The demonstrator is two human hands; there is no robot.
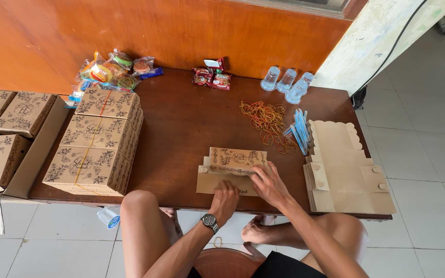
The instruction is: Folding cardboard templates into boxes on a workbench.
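A: What are the hands doing?

B: The left hand (pixel 226 200) and the right hand (pixel 268 183) both press flat on a half-folded brown cardboard box with flower print (pixel 231 170). It lies at the near edge of the dark wooden table (pixel 181 123).

A: What's close by?

B: A stack of flat box blanks (pixel 346 172) sits on the right, with a pile of rubber bands (pixel 266 121) behind.
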